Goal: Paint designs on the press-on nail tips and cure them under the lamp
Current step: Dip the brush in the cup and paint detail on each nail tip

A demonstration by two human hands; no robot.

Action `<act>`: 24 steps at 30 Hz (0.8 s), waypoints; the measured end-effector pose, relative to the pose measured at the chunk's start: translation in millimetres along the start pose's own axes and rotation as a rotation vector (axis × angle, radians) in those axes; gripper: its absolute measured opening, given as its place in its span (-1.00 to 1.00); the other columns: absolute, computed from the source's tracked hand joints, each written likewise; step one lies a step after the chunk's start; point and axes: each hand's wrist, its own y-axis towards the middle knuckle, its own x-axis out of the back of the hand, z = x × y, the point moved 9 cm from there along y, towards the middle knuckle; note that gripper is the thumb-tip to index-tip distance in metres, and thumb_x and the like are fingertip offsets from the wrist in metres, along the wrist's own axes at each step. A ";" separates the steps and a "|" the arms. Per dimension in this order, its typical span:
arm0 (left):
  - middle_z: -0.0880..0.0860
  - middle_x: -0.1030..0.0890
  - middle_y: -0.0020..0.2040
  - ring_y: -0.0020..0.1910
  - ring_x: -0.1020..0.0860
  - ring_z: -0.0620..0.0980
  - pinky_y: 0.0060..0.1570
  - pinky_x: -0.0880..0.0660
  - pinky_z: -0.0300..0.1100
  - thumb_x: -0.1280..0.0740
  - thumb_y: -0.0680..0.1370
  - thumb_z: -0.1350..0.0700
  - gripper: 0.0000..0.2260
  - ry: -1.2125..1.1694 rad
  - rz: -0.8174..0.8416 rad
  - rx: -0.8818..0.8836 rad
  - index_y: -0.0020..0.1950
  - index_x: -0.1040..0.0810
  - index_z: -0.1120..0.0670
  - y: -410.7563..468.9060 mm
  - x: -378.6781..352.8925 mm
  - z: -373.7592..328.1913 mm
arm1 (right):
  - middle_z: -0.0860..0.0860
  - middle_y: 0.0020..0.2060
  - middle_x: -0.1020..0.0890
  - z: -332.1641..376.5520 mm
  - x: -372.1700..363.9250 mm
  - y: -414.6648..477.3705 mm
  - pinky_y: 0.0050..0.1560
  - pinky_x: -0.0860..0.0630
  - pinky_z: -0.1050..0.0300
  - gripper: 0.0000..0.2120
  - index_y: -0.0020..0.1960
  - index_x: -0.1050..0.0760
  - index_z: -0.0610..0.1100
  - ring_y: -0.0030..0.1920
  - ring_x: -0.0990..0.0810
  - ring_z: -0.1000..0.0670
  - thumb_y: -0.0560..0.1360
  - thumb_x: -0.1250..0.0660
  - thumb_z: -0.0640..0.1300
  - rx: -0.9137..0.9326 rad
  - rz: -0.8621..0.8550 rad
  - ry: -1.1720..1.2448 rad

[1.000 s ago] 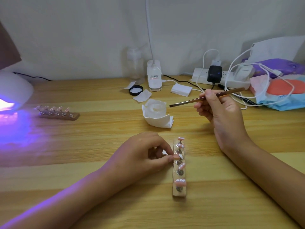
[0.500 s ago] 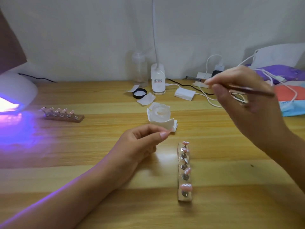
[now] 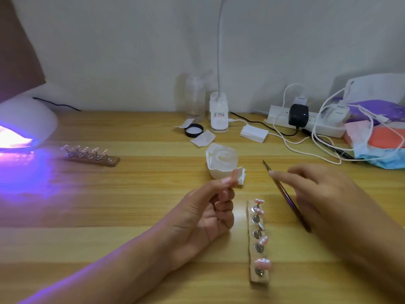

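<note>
Head view: right hand (image 3: 324, 194) lowered brush (image 3: 287, 197); left hand (image 3: 203, 213) pinches nail tip (image 3: 236, 174).

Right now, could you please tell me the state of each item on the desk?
Curing lamp, on, glowing purple.
Left hand, pinching one nail tip.
Right hand, holding the brush.
Near holder, one post bare.
Far holder, outside the lamp, tips mounted.
Black lid, lying loose.

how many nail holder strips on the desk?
2 holder strips: one beside the lit curing lamp, far left; the other between the left hand, pinching a nail tip, and the right hand holding the brush. None seems hidden.
</note>
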 end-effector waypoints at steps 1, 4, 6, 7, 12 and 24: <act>-0.08 -0.38 -0.35 -0.45 -0.31 -0.17 -0.40 -0.31 -0.38 -0.52 0.35 0.10 -0.90 -0.023 0.008 0.014 -0.17 -0.70 0.06 0.2 -0.4 0.7 | -0.09 0.01 -0.62 4.9 11.4 6.4 -0.10 -0.56 -0.14 -0.58 0.29 -0.58 -0.12 -0.04 -0.61 -0.19 0.43 -0.44 -0.29 0.010 -0.059 0.055; -0.08 -0.38 -0.35 -0.44 -0.30 -0.18 -0.41 -0.34 -0.37 -0.51 0.38 0.09 -0.92 -0.085 0.030 0.036 -0.20 -0.66 0.05 0.0 -2.6 1.6 | -0.02 0.10 -0.56 23.0 31.3 26.0 0.08 -0.50 -0.16 -0.63 0.27 -0.57 -0.08 0.11 -0.54 -0.09 0.54 -0.31 0.06 -0.008 -0.146 0.242; -0.09 -0.37 -0.33 -0.43 -0.30 -0.18 -0.39 -0.34 -0.38 -0.51 0.40 0.08 -0.93 -0.092 0.039 0.031 -0.18 -0.67 0.04 -0.8 -3.3 0.9 | -0.01 0.12 -0.54 39.4 35.6 38.6 0.16 -0.47 -0.16 -0.59 0.23 -0.59 -0.09 0.16 -0.52 -0.08 0.49 -0.32 0.11 -0.005 -0.166 0.301; -0.09 -0.37 -0.32 -0.42 -0.30 -0.18 -0.38 -0.33 -0.38 -0.51 0.41 0.08 -0.93 -0.095 0.041 0.028 -0.17 -0.67 0.04 -1.2 -3.3 0.6 | -0.03 0.13 -0.54 47.2 35.7 43.7 0.18 -0.46 -0.17 -0.59 0.21 -0.60 -0.10 0.16 -0.52 -0.09 0.48 -0.33 0.11 0.008 -0.173 0.296; -0.08 -0.41 -0.33 -0.42 -0.34 -0.18 -0.37 -0.33 -0.38 -0.50 0.43 0.11 -0.93 -0.153 0.042 0.029 -0.16 -0.66 0.07 -1.8 -1.8 0.8 | -0.05 0.17 -0.55 60.7 31.8 57.6 0.19 -0.43 -0.18 -0.66 0.11 -0.61 -0.09 0.17 -0.52 -0.08 0.47 -0.34 0.10 0.028 -0.176 0.295; -0.09 -0.37 -0.30 -0.38 -0.28 -0.17 -0.35 -0.30 -0.38 -0.46 0.43 0.09 -0.93 -0.101 0.077 0.007 -0.12 -0.66 0.05 -3.1 -6.4 -1.7 | -0.06 0.15 -0.56 63.0 25.6 54.4 0.13 -0.45 -0.17 -0.84 0.06 -0.64 -0.12 0.12 -0.54 -0.09 0.50 -0.40 -0.11 0.067 -0.210 0.308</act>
